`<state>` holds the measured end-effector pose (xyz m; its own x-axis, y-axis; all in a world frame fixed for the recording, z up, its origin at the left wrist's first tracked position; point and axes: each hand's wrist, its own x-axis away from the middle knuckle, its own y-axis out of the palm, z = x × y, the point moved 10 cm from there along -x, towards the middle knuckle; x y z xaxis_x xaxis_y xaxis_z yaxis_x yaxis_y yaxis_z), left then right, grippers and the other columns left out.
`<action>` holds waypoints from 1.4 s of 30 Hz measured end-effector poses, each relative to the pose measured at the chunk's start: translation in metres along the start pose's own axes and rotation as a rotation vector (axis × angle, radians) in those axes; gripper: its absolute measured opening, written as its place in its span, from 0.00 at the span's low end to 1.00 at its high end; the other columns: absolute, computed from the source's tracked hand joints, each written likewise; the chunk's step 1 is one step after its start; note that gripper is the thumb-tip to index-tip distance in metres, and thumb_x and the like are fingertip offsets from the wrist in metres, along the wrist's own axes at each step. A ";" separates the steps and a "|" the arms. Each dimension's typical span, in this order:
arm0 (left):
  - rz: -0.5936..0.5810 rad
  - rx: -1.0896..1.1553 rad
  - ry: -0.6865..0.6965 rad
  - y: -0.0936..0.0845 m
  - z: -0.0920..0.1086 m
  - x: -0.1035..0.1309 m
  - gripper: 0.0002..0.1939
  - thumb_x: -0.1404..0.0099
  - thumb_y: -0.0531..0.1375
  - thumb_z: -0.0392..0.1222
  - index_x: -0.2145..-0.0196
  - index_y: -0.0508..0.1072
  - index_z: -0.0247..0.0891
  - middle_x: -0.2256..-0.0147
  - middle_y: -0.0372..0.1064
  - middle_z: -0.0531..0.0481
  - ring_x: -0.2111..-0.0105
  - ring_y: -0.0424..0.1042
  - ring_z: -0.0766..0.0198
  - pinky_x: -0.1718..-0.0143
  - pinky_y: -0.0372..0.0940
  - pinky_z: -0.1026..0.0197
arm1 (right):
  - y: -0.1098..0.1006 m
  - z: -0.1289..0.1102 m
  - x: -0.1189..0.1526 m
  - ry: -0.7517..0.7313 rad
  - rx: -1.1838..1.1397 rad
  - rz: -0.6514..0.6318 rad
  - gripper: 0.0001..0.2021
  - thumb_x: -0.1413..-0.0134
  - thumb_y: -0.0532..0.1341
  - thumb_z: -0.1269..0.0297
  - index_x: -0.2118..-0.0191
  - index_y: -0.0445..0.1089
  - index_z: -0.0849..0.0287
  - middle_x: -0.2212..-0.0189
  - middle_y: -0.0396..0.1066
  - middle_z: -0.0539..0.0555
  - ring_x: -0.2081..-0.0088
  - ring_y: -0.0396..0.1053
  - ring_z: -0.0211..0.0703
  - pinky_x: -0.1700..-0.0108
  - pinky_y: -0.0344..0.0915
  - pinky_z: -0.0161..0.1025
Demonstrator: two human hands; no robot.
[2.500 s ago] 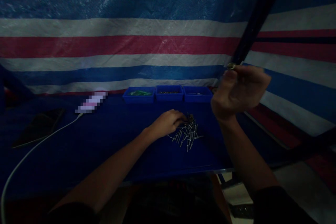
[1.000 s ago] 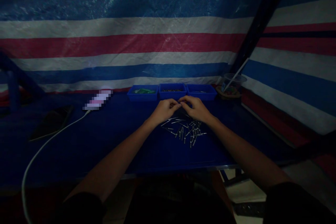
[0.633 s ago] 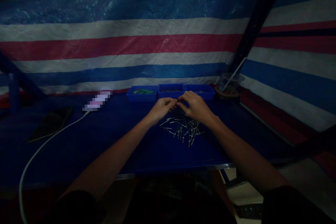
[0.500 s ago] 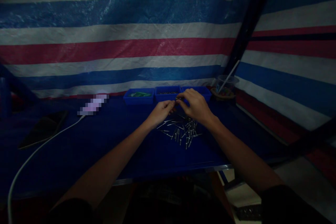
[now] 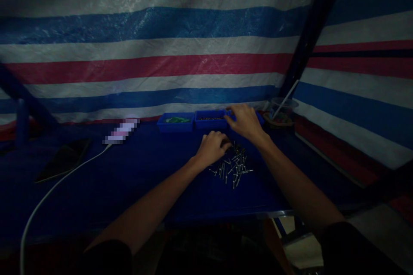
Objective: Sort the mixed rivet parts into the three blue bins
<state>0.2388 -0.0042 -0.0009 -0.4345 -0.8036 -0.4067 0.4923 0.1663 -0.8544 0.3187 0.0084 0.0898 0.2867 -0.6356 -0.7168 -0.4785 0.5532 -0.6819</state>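
A loose pile of thin silvery blind rivets (image 5: pixel 237 166) lies on the blue table. My left hand (image 5: pixel 213 148) is low at the pile's upper left edge, fingers bent and thumb apart from them; nothing shows in its grasp. Farther back, my right hand (image 5: pixel 245 121) hovers before the right blue bin (image 5: pixel 259 118) and hides most of it. Its thumb and forefinger stand apart, with no item visible between them. Beside its fingertips is the middle blue bin (image 5: pixel 210 124), which holds small dark pieces.
A left blue bin (image 5: pixel 176 127) contains something green. At the back right stands a clear plastic cup (image 5: pixel 284 105) with a white stick. To the left lie a lit phone (image 5: pixel 122 131) on a white cable (image 5: pixel 64 168) and a dark tablet (image 5: pixel 64 159). Striped sheeting (image 5: pixel 161 66) encloses the table.
My hands were together above the pile around a small piece; now they are apart. The left has come down to the rivets, while the right is by the bins. The view has shifted slightly.
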 end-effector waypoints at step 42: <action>-0.483 0.033 0.492 0.031 0.059 -0.028 0.22 0.43 0.64 0.35 0.50 0.72 0.40 0.50 0.69 0.44 0.49 0.66 0.56 0.48 0.59 0.56 | -0.012 0.059 0.016 0.121 -0.222 0.092 0.08 0.46 0.60 0.66 0.65 0.75 0.62 0.68 0.75 0.57 0.68 0.70 0.42 0.64 0.64 0.38</action>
<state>0.3108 -0.0109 0.0031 -0.8989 -0.4290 -0.0886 0.1762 -0.1690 -0.9697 0.3779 0.0233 0.0782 0.1382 -0.6552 -0.7427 -0.6723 0.4886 -0.5561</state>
